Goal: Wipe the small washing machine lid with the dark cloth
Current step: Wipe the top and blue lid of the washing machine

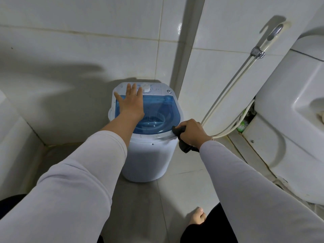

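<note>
A small white washing machine [149,160] stands on the tiled floor in the corner. Its see-through blue lid [163,109] is closed, and a white dial [146,88] sits on the panel behind it. My left hand [130,102] lies flat on the lid's left part, fingers spread and reaching onto the panel. My right hand [192,133] is shut on the dark cloth [178,130], pressing it against the lid's near right rim. Part of the cloth hangs below my wrist beside the machine.
A white toilet [289,120] stands close on the right, with a spray hose [233,95] hanging on the wall between it and the machine. Tiled walls enclose the corner behind. My bare foot [197,216] is on the floor in front.
</note>
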